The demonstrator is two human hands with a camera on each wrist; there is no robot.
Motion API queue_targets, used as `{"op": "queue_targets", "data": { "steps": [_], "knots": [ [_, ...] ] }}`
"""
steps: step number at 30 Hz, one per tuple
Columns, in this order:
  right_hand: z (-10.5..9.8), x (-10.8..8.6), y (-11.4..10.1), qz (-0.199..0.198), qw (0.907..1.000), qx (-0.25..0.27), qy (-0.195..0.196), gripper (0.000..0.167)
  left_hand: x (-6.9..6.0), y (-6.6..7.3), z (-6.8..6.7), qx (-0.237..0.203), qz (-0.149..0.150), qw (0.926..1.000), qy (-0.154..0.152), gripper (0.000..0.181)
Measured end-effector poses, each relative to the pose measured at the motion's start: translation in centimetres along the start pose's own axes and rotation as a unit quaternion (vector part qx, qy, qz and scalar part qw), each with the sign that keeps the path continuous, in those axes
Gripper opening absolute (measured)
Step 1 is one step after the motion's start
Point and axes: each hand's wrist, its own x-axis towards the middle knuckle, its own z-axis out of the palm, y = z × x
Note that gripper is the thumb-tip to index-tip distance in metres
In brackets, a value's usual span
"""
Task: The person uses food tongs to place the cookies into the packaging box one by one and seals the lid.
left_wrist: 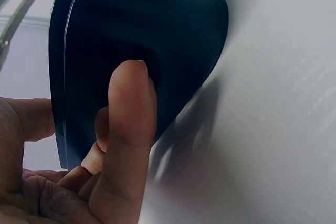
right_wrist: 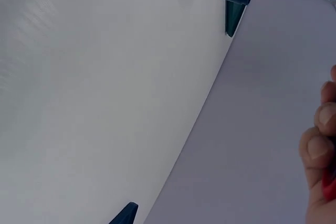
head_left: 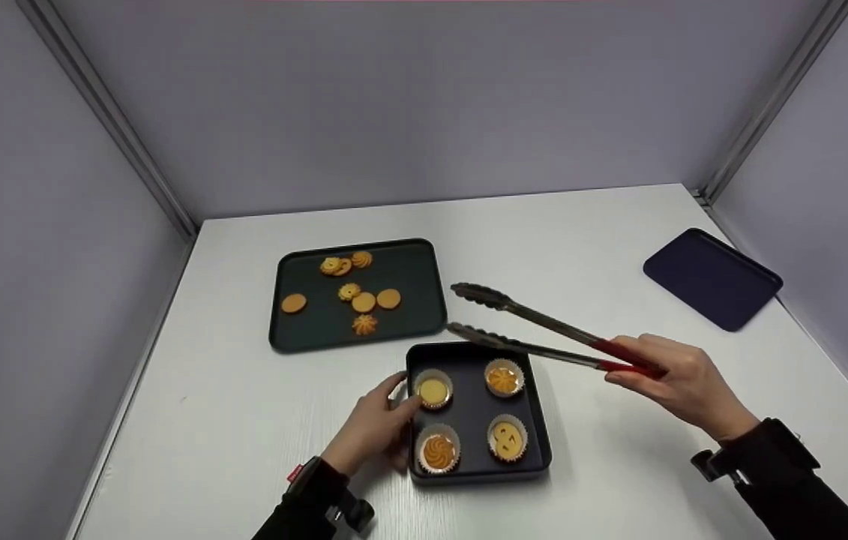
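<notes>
My left hand (head_left: pixel 373 426) holds the left side of a dark square baking pan (head_left: pixel 471 427), with the thumb at the rim. In the left wrist view, the fingers lie along the pan's outer wall (left_wrist: pixel 178 35). Inside the pan stand several paper cups, each with a cookie: a plain round cookie (head_left: pixel 433 391), a star-shaped one (head_left: pixel 502 379), a swirled one (head_left: pixel 438 451) and one with holes (head_left: pixel 507 440). My right hand (head_left: pixel 682 382) grips red-handled metal tongs (head_left: pixel 555 325). Their tips are spread with nothing between them, over the table by the pan's far edge.
Behind the pan, a dark green tray (head_left: pixel 412 277) bears several loose cookies, round and piped. A dark flat tray (head_left: pixel 712 281) lies at the far right. Grey panels (head_left: pixel 424 105) enclose the white table (head_left: pixel 244 420) at the back and sides.
</notes>
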Motion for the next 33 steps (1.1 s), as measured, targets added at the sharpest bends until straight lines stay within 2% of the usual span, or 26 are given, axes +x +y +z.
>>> {"op": "queue_targets", "data": {
  "steps": [5,8,19,22,28,33],
  "knots": [
    [0.2,0.0,0.1,0.065,0.9954,-0.064,0.031,0.046,0.0,-0.1,0.0,-0.017,-0.003,0.9998,-0.006,0.064],
    [0.5,-0.2,0.2,0.101,0.9904,-0.083,0.046,0.048,-0.1,-0.1,0.0,-0.018,-0.003,0.9998,-0.005,0.064],
    [1.0,-0.4,0.7,0.142,0.9787,-0.130,0.072,0.046,-0.1,0.1,0.0,-0.022,-0.010,0.9997,-0.007,0.065],
    [1.1,-0.4,0.9,0.162,0.9744,-0.137,0.075,0.045,-0.1,0.2,0.0,-0.025,-0.012,0.9996,-0.008,0.065],
    [1.7,-0.4,1.3,0.230,0.9613,-0.139,0.061,0.043,-0.1,0.2,0.0,-0.019,-0.007,0.9998,-0.005,0.065],
    [2.2,-0.4,1.7,0.261,0.9555,-0.130,0.044,0.040,-0.1,0.2,0.0,-0.019,-0.005,0.9998,-0.007,0.064]
  ]
}}
